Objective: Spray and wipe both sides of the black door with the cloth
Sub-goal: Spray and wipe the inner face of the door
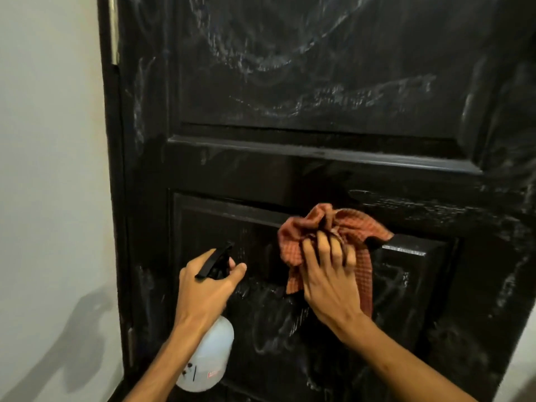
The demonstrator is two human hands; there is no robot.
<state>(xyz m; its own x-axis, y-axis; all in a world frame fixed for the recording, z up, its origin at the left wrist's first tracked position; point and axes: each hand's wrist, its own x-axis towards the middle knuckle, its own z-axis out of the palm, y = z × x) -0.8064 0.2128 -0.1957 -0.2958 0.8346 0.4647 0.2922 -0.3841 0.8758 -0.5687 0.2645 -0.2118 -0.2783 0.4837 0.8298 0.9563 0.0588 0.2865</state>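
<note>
The black panelled door [319, 91] fills most of the view, streaked with pale wet smears on both panels. My right hand [327, 274] presses a bunched orange checked cloth [295, 236] against the top edge of the lower panel. My left hand [206, 288] grips the black trigger head of a white spray bottle [208, 358], held upright just left of the cloth, its nozzle pointing at the door.
A white wall [49, 169] runs along the left of the door. Metal hinges sit on the door's left edge, one at the top [114, 30] and one low down [130, 346]. Another strip of pale wall [522, 367] shows at the bottom right.
</note>
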